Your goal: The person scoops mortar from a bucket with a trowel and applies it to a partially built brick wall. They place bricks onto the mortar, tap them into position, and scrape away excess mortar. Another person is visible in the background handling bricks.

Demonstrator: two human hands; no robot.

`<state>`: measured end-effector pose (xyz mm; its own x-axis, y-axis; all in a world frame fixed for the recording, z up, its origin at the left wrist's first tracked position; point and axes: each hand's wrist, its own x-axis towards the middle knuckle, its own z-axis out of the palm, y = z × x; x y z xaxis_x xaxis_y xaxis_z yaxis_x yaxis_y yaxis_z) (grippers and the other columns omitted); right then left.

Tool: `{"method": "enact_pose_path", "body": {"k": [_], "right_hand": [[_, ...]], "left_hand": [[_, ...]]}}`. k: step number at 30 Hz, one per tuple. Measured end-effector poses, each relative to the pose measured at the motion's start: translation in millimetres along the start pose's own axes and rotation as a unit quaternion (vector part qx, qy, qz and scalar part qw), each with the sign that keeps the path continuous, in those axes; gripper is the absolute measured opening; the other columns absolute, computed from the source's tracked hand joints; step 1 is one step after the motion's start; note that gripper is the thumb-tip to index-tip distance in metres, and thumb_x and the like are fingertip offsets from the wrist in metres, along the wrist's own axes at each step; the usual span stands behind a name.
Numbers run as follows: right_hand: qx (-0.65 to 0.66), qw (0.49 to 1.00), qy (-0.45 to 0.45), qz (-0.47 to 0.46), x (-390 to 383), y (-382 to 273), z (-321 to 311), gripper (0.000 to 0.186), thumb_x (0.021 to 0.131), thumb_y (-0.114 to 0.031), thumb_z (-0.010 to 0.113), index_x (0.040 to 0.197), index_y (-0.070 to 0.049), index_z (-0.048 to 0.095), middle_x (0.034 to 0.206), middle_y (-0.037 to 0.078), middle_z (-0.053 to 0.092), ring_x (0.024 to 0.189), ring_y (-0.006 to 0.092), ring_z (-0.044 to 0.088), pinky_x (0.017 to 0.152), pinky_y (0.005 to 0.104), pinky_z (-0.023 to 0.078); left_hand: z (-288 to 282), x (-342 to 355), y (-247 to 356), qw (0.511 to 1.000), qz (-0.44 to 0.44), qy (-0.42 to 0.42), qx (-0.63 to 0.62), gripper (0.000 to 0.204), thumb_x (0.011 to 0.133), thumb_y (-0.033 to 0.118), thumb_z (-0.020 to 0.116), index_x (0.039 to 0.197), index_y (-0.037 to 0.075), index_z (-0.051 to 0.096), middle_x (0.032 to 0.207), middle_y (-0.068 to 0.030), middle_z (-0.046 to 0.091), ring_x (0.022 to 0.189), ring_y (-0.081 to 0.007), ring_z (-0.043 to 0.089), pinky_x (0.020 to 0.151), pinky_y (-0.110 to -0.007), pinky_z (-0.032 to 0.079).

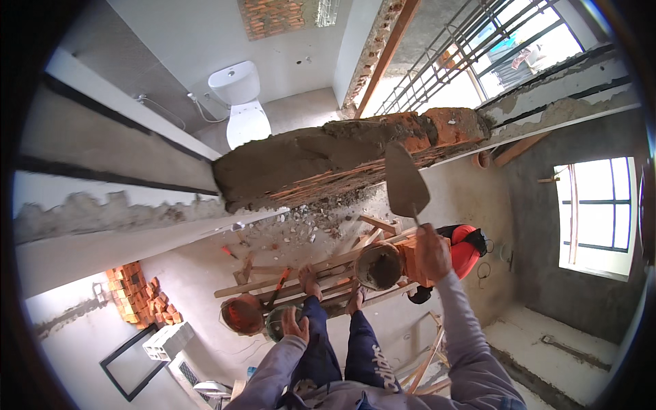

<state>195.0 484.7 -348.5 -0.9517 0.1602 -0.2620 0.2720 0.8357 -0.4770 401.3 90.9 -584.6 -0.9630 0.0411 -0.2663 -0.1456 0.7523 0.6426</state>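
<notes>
My right hand [432, 249] grips a pointed steel trowel [404, 179], its blade raised just below a brick ledge [301, 164] coated with wet mortar. Exposed red brick [458, 126] shows at the ledge's right end. My left hand [295, 324] is open, fingers apart with nothing in them, over a green bucket [277, 331]. A bucket of grey mortar [377, 266] stands beside stacked bricks [413, 249] under my right hand. An orange bucket [239, 314] sits to the left.
I stand on wooden scaffold planks [232, 290]. A person in red [465, 253] bends beside them at right. Below lie rubble [311, 225] and a brick pile [130, 294]. Beyond the wall are a toilet [246, 123] and steel bars [437, 61]. A window [591, 212] is at right.
</notes>
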Motion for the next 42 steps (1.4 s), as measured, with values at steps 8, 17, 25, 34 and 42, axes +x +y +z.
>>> {"method": "enact_pose_path", "body": {"k": [8,17,25,34,42], "right_hand": [[-0.037,0.99,-0.071,-0.112,43,-146,-67,0.02,0.093,-0.018,0.048,0.1,0.0,0.051,0.086,0.026,0.064,0.082,0.0472,0.062,0.073,0.0546,0.048],[-0.129,0.99,-0.042,0.024,68,-137,-105,0.041,0.097,-0.033,0.045,0.091,0.001,0.067,0.086,0.025,0.068,0.079,0.0429,0.067,0.072,0.0493,0.054],[-0.078,0.986,-0.078,0.126,52,-120,-111,0.037,0.095,-0.038,0.046,0.103,-0.005,0.063,0.099,0.024,0.067,0.096,0.0408,0.065,0.086,0.0524,0.048],[-0.328,0.941,0.085,-0.008,59,-111,-130,0.023,0.087,-0.02,0.057,0.108,-0.012,0.06,0.116,0.013,0.061,0.102,0.0339,0.064,0.08,0.047,0.054],[-0.409,0.907,0.045,-0.09,125,-160,-95,0.023,0.086,-0.009,0.056,0.109,-0.006,0.062,0.108,0.012,0.064,0.104,0.0301,0.064,0.079,0.0405,0.056]], "left_hand": [[-372,97,193,0.849,0.226,0.47,0.083,0.071,0.091,0.029,0.062,0.143,-0.005,0.027,0.151,-0.0247,0.016,0.142,-0.0402,0.02,0.109,-0.054,0.034],[-567,208,306,0.591,0.427,0.661,0.18,0.067,0.085,0.048,0.06,0.131,0.001,0.046,0.147,-0.0179,0.026,0.139,-0.0384,0.021,0.112,-0.058,0.018],[-564,217,297,0.573,0.389,0.678,0.245,0.091,0.075,0.074,0.058,0.139,0.01,0.043,0.152,-0.0178,0.027,0.144,-0.0398,0.016,0.113,-0.061,0.009],[-555,216,293,0.597,0.353,0.684,0.225,0.097,0.074,0.08,0.053,0.141,0.011,0.042,0.153,-0.0205,0.026,0.146,-0.0399,0.013,0.112,-0.063,0.005],[-552,218,297,0.588,0.357,0.689,0.228,0.093,0.076,0.079,0.051,0.141,0.014,0.042,0.154,-0.0158,0.026,0.147,-0.0354,0.013,0.114,-0.06,0.007]]}}
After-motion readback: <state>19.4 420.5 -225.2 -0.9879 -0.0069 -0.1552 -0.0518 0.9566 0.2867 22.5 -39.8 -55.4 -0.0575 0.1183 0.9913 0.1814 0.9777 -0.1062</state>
